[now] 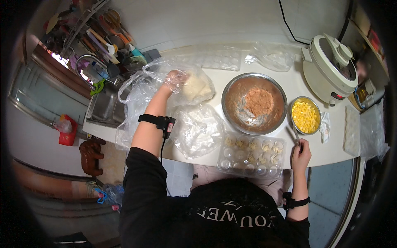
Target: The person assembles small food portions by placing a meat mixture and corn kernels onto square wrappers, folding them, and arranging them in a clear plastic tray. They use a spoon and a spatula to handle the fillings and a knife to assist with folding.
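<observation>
My left hand (177,79) reaches into a clear plastic bag (155,68), against pale dough pieces (197,87); the film blurs its fingers. At the counter's front edge, my right hand (301,153) is closed on a thin metal utensil (295,134) that points up toward a steel bowl of yellow corn kernels (306,115). Left of that bowl is a larger steel bowl (229,120) with pinkish minced filling (259,102). Before me lies a clear compartment tray (225,165), with several small dumplings (253,145) in its back rows and lidless round hollows at the front.
A second clear bag (197,132) with white contents lies left of the tray. Farther back are an empty-looking clear tray (221,58) and crumpled plastic (275,56). A cream cooker (328,72) stands back right. The sink (108,108) and utensils (99,39) are at left.
</observation>
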`<state>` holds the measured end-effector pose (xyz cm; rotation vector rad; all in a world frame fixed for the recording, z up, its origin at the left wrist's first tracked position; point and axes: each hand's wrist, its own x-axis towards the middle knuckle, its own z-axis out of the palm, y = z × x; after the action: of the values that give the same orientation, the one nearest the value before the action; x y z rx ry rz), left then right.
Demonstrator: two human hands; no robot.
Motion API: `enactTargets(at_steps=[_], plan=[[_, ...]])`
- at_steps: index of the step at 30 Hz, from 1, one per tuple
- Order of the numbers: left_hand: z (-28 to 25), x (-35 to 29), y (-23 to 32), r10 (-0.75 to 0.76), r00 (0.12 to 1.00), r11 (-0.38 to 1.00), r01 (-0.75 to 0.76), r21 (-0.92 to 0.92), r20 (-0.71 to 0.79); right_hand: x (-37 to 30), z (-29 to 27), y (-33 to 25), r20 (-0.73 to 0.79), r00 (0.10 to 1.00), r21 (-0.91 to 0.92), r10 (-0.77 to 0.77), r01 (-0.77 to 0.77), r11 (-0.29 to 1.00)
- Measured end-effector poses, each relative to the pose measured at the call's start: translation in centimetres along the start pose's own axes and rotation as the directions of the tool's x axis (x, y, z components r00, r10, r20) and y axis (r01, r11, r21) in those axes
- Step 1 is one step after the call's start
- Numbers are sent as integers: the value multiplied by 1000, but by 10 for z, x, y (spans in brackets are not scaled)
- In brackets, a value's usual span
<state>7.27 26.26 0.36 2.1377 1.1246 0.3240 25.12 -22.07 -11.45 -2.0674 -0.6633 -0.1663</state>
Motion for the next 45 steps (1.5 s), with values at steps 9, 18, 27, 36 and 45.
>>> enactTargets(at_steps=[9, 18, 27, 36, 45], plan=[[11, 16, -3, 29, 945, 798, -218, 561, 326, 1, 0, -1, -2, 1000, 24, 6, -6, 1000], [-1, -9, 3, 22, 991, 992, -39, 124, 134, 1, -1, -3, -13, 1000, -1, -11, 11, 1000], [12, -6, -5, -86, 991, 761, 1, -649, -99, 0, -1, -2, 1, 999, 25, 42, -42, 999], [6, 29, -53, -112, 993, 695, 96, -712, 24, 1, 1, 0, -14, 1000, 19, -7, 7, 1000], [-10, -11, -30, -164, 951, 879, 20, -477, -263, 1, -2, -4, 12, 1000, 26, 19, -19, 999]])
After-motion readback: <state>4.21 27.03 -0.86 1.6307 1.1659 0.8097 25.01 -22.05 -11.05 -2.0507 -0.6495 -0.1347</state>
